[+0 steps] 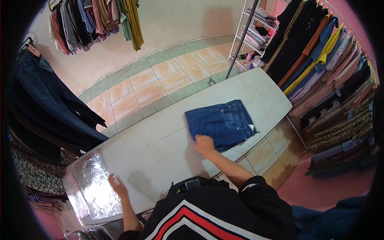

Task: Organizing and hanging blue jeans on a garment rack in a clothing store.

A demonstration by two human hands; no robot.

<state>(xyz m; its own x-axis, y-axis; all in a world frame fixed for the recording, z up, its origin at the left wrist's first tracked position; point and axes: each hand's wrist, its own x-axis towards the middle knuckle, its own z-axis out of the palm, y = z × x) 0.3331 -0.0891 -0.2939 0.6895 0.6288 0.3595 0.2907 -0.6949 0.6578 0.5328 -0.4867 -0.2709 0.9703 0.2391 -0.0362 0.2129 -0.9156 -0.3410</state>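
Folded blue denim jeans [219, 123] lie on the white table [141, 162], with the waistband and a small white tag toward the right. My right hand [205, 145] is closed on the near left corner of the denim. At the table's left end, shiny clear plastic bags [97, 189] lie in a flat stack. Beside the stack's right edge is my left hand [118, 185], slightly blurred, its fingers apart and apparently holding nothing. Whether its fingertips touch the plastic is hard to see.
Dark trousers [51, 90] hang at the left, overlapping the table's edge. A long rack of clothes [327, 69] lines the right side. Behind the table stand a dark pole [241, 39] and a white shelf [240, 36]. More garments [90, 24] hang on the far wall.
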